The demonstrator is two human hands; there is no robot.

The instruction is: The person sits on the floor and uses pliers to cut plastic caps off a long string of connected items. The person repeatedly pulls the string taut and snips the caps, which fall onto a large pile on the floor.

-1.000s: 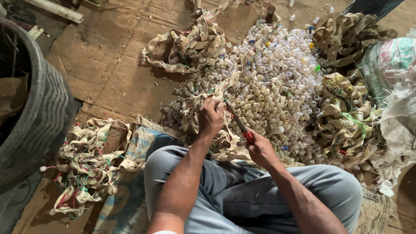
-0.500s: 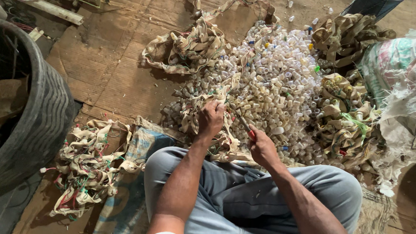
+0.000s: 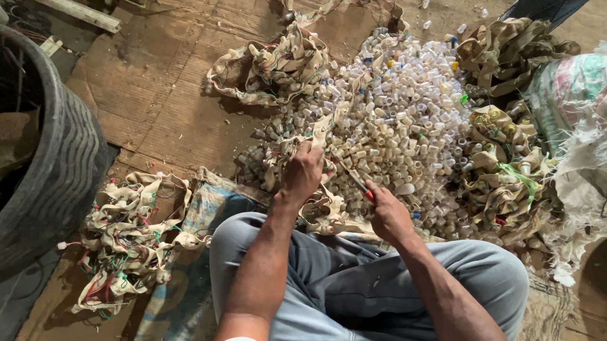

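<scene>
My left hand [image 3: 302, 172] grips a beige strip [image 3: 317, 133], soft cloth-like, matt, grimy. My right hand [image 3: 390, 215] holds a cutter [image 3: 355, 180]: dull metal blade, glossy red plastic handle. Heap of small caps [image 3: 403, 120]: translucent whitish plastic, smooth, slight sheen. Floor sheets [image 3: 162, 94]: brown cardboard, rough, scuffed. Tyre [image 3: 61, 172]: black rubber, ribbed, dusty. Sack [image 3: 590, 116]: woven plastic, frayed.

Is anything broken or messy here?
Yes. The white sack at the right is torn, its edge frayed into shreds. Small plastic caps lie spilled in a heap over the cardboard floor, and a few strays sit apart near the top.
</scene>
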